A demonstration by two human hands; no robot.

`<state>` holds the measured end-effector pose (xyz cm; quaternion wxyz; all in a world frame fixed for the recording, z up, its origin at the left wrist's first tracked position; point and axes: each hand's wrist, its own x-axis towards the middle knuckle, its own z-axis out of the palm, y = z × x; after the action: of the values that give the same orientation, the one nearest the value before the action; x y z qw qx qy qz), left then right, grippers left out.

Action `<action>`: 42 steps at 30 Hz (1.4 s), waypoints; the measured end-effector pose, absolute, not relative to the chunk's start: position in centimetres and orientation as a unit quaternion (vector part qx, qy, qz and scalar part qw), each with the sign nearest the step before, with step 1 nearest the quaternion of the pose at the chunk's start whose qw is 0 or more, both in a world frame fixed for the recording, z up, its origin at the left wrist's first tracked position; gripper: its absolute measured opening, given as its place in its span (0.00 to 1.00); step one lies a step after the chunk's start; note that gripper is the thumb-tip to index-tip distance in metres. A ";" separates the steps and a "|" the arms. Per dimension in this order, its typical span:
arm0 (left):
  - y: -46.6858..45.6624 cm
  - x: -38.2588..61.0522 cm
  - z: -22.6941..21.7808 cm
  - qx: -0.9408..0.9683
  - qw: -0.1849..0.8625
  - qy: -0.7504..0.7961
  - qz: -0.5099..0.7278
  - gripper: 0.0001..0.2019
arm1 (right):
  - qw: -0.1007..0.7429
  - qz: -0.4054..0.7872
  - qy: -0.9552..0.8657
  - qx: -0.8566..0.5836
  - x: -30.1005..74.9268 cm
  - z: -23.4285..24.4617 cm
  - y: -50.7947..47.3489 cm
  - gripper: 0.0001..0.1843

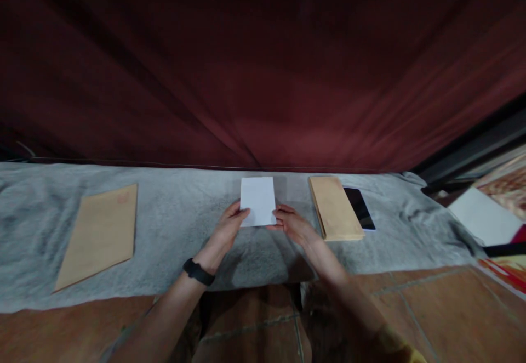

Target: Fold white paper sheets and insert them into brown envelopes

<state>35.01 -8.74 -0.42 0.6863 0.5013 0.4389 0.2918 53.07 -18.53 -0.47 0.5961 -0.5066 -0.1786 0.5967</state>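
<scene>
Both of my hands grip a white sheet of paper (257,198), perhaps folded, over the middle of the grey cloth. My left hand (228,225) pinches its lower left edge, thumb on top. At its lower right edge my right hand (291,222) is closed, the fingers partly behind the paper. To the right lies a stack of brown envelopes (337,208), partly covering a dark-screened phone or tablet (360,208). Farther left, a brown envelope (101,228) with a faint reddish mark lies flat on the cloth.
The grey cloth (176,204) covers a long, narrow surface. Behind it hangs a dark red curtain (263,78). Tiled floor (431,308) shows along the front. At the far right are a white sheet (485,216) and some printed, colourful items.
</scene>
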 end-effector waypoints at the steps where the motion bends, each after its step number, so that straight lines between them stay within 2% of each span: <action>1: -8.6 34.9 -0.3 0.517 0.680 0.430 0.292 0.28 | 0.585 0.607 -0.186 -0.505 53.0 -0.3 -18.7 0.17; 5: -7.7 34.1 0.6 0.574 0.700 0.377 0.196 0.27 | 0.579 0.601 -0.200 -0.513 54.3 0.3 -18.9 0.19; 7: -7.2 33.7 0.8 0.588 0.715 0.351 0.139 0.24 | 0.587 0.584 -0.183 -0.530 55.2 0.2 -19.0 0.18; 11: -6.2 33.5 0.4 0.616 0.678 0.369 0.156 0.20 | 0.550 0.569 -0.187 -0.581 56.0 -0.5 -19.2 0.11; 13: -5.6 33.6 0.0 0.648 0.613 0.408 0.198 0.18 | 0.517 0.559 -0.211 -0.613 55.8 -0.8 -19.3 0.09; 16: -5.2 33.8 -0.3 0.722 0.461 0.460 0.234 0.15 | 0.457 0.562 -0.241 -0.646 55.5 -0.9 -19.3 0.08; 21: -6.0 34.1 0.1 0.838 0.244 0.420 0.249 0.17 | 0.426 0.585 -0.249 -0.643 55.2 -0.4 -19.5 0.08; 25: -8.6 35.1 -0.6 0.887 0.168 0.356 0.240 0.21 | 0.440 0.580 -0.260 -0.635 55.1 -0.4 -20.0 0.07; 28: -11.2 35.9 -1.8 0.917 0.135 0.334 0.174 0.24 | 0.406 0.560 -0.292 -0.660 55.2 -0.7 -20.0 0.09; 32: -13.3 36.3 -2.8 0.919 0.100 0.370 0.097 0.28 | 0.332 0.485 -0.343 -0.733 56.0 -1.0 -19.9 0.13; 35: -13.6 36.3 -2.8 0.918 0.084 0.379 0.082 0.28 | 0.290 0.277 -0.400 -0.824 56.3 -0.4 -19.7 0.11; 37: -13.6 36.3 -2.7 0.919 0.079 0.378 0.084 0.27 | 0.282 0.148 -0.444 -0.837 55.8 0.0 -19.3 0.15; 40: -13.3 36.6 -2.5 0.914 0.082 0.385 0.097 0.27 | 0.333 0.133 -0.554 -0.752 53.8 -0.2 -18.3 0.23; 42: -12.9 36.7 -2.7 0.906 0.083 0.400 0.113 0.28 | 0.316 0.130 -0.629 -0.698 52.2 -0.9 -17.7 0.26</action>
<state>36.67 -12.94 -2.66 0.0829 0.9056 0.4003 0.1130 52.18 -17.70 -0.87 0.3161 -0.6979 -0.6293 0.1305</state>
